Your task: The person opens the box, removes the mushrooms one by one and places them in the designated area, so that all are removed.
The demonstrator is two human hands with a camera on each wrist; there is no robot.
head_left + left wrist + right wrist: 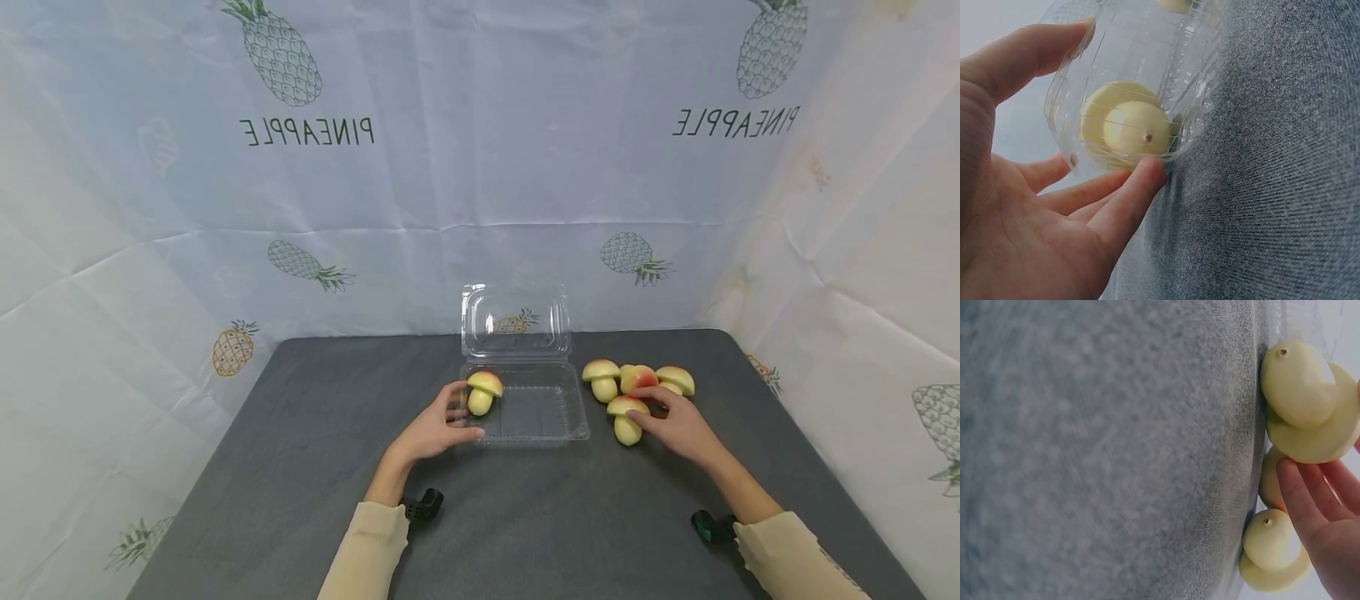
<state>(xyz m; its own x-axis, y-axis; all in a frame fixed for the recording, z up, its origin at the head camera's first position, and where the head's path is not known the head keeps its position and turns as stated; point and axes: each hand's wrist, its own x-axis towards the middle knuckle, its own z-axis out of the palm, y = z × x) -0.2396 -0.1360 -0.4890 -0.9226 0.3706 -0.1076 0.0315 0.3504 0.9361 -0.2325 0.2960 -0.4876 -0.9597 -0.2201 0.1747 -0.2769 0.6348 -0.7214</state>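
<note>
A clear plastic clamshell box stands with its lid raised. My left hand holds the box's left end, thumb on one edge and fingertips along another, as the left wrist view shows. Inside that end sits a yellow toy mushroom with a reddish cap, its pale stem seen through the plastic. To the right of the box, my right hand grips another toy mushroom by the cap. In the right wrist view its fingers touch the cap's edge; the thumb is mostly out of frame.
Behind the right hand lie several more toy mushrooms, among them one at the left, a redder one and one at the right. A dark grey cloth covers the table. Pineapple-print curtains hang behind and at both sides.
</note>
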